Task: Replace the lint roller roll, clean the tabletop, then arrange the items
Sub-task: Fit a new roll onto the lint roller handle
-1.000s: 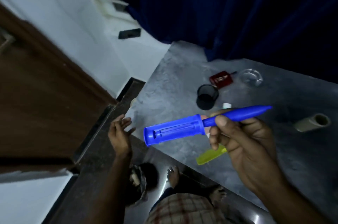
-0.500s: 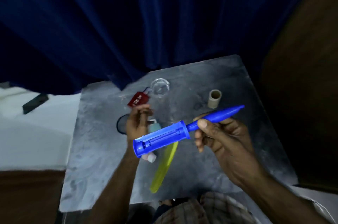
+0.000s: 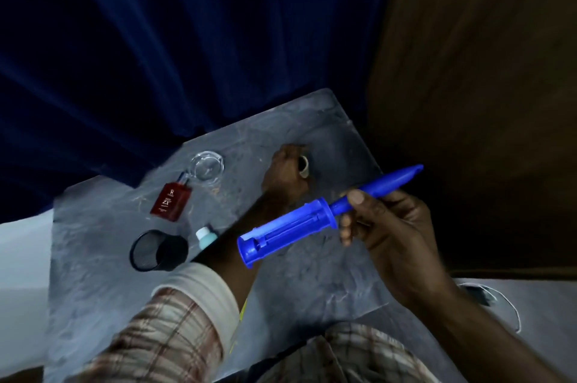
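Observation:
My right hand (image 3: 387, 226) grips the blue lint roller handle (image 3: 287, 228) by its thin shaft, holding it above the grey table (image 3: 312, 282) with the bare roller core pointing left and down. My left hand (image 3: 285, 171) reaches across to the far side of the table, and its fingers are closed around the tan cardboard roll (image 3: 303, 166), of which only the open end shows. The roll sits on the tabletop under that hand.
On the table's left part lie a black mesh cup (image 3: 157, 251) on its side, a red box (image 3: 171, 201), a clear glass dish (image 3: 207, 167) and a small teal bottle (image 3: 206, 236). A yellow strip (image 3: 242, 310) peeks out beneath my left sleeve. A dark blue curtain hangs behind.
My left hand moved from the middle of the table to the far right and closed on the cardboard roll. The view swung right. My right hand kept hold of the blue handle.

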`<state>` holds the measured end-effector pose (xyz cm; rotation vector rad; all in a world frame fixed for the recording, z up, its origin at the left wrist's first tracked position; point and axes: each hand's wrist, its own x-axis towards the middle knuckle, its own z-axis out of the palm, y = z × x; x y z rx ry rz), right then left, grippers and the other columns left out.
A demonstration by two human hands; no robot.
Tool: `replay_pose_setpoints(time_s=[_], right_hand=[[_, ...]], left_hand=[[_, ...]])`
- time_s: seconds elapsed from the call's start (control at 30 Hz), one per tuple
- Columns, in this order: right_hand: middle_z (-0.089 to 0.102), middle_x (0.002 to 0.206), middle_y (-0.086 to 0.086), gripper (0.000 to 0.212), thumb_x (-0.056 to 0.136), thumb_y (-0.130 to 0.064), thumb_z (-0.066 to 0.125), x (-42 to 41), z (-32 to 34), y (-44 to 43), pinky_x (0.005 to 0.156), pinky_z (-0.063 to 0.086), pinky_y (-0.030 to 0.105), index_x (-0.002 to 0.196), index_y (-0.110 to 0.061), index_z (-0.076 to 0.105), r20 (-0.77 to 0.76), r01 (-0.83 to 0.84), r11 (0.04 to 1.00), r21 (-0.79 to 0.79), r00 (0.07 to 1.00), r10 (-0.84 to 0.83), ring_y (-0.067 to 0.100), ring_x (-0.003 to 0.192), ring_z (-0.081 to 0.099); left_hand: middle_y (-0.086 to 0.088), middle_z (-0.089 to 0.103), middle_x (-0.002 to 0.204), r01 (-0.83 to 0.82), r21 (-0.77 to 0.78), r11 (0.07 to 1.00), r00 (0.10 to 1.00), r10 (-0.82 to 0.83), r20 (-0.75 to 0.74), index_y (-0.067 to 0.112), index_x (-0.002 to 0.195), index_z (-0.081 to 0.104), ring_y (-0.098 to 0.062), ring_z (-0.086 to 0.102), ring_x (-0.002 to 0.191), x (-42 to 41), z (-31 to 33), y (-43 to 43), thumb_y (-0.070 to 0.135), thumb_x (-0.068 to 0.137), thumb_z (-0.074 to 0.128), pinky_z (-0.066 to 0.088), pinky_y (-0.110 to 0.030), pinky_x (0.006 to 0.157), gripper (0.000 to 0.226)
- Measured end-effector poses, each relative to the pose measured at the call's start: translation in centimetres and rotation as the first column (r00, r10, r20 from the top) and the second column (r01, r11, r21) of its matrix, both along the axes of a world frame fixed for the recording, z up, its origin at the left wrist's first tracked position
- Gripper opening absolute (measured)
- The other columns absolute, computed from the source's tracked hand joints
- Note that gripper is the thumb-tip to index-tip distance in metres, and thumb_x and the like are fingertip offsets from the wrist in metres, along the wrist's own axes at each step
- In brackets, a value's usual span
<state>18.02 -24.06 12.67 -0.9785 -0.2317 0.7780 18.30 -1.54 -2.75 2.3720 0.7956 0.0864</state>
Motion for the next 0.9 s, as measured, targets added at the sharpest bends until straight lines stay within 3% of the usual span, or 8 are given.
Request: replay_pose_setpoints(time_s=[0.17,0.23,0.27,0.33,0.47,0.57,0.63,0.9], right_hand=[[0.067,0.067,0.016,0.030,0.074,-0.031,0.086,0.9,-0.2,-0.7,0.052,0.051,0.031,0.085,-0.005,0.075,0.017,0.023,1.000,0.009,1.000,-0.023,0.023,0.055,0.061],[0.067,0.067,0.016,0.038,0.070,-0.034,0.089,1.5,-0.1,-0.8,0.051,0.052,0.030,0.087,-0.003,0.074,0.012,0.042,0.999,0.016,0.999,-0.042,0.022,0.055,0.062],[0.067,0.068,0.014,0.040,0.069,-0.035,0.090,2.0,0.1,-0.8,0.051,0.052,0.029,0.087,-0.003,0.075,0.014,0.056,0.998,0.020,0.998,-0.056,0.021,0.056,0.062],[0.069,0.070,0.012,0.042,0.069,-0.035,0.090,3.1,0.5,-0.8,0.052,0.052,0.028,0.090,-0.002,0.074,0.034,0.089,0.996,0.029,0.995,-0.090,0.019,0.059,0.064],[0.072,0.075,0.007,0.043,0.073,-0.030,0.085,5.2,1.0,-0.5,0.054,0.054,0.026,0.099,0.000,0.069,0.039,0.158,0.986,0.045,0.986,-0.160,0.015,0.064,0.067],[0.073,0.071,0.003,0.022,0.080,-0.022,0.078,5.5,1.1,0.6,0.054,0.053,0.024,0.093,-0.006,0.071,0.042,0.153,0.987,0.056,0.987,-0.156,0.013,0.062,0.067],[0.072,0.069,0.001,0.010,0.083,-0.019,0.074,4.9,1.3,1.8,0.054,0.052,0.023,0.088,-0.010,0.073,0.060,0.124,0.990,0.064,0.990,-0.128,0.011,0.061,0.067],[0.070,0.068,0.003,0.005,0.085,-0.016,0.073,2.5,2.6,6.2,0.051,0.050,0.026,0.084,-0.011,0.071,0.116,-0.016,0.991,0.131,0.993,0.001,0.014,0.060,0.064]], left_hand=[[-0.006,0.067,0.135,-0.037,0.029,0.999,0.999,0.036,0.031,0.017,0.135,0.067,-0.022,0.062,0.128,-1.5,0.0,0.8,0.015,0.084,0.078,0.048,-0.035,0.109,0.051],[0.001,0.073,0.115,-0.200,-0.216,0.956,0.963,0.232,0.137,0.010,0.129,0.070,-0.004,0.068,0.103,-3.0,1.1,0.5,0.011,0.087,0.078,0.051,-0.033,0.097,0.043],[0.004,0.073,0.107,-0.270,-0.408,0.872,0.916,0.364,0.170,0.010,0.126,0.071,0.001,0.069,0.094,-3.8,1.9,0.2,0.014,0.087,0.079,0.052,-0.033,0.092,0.040],[-0.003,0.076,0.110,-0.322,-0.676,0.663,0.763,0.604,0.229,0.017,0.116,0.072,-0.010,0.071,0.098,-6.1,4.0,-0.4,0.025,0.078,0.084,0.055,-0.037,0.094,0.040],[0.002,0.082,0.096,-0.234,-0.830,0.506,0.490,0.799,0.349,0.017,0.099,0.077,-0.012,0.076,0.085,-12.2,8.6,-2.4,0.018,0.093,0.078,0.063,-0.026,0.074,0.006],[0.001,0.082,0.097,-0.157,-0.898,0.412,0.396,0.859,0.325,0.023,0.092,0.082,-0.012,0.078,0.087,-16.3,12.1,-4.0,0.042,0.081,0.088,0.066,-0.028,0.074,0.023],[-0.003,0.081,0.099,-0.156,-0.898,0.412,0.367,0.868,0.335,0.023,0.095,0.082,-0.013,0.079,0.087,-17.7,13.8,-4.9,0.050,0.073,0.089,0.065,-0.028,0.074,0.036],[-0.012,0.078,0.105,-0.244,-0.844,0.478,0.244,0.872,0.424,0.015,0.098,0.079,-0.025,0.073,0.095,-20.5,16.7,-5.3,0.038,0.084,0.082,0.065,-0.027,0.071,0.028]])
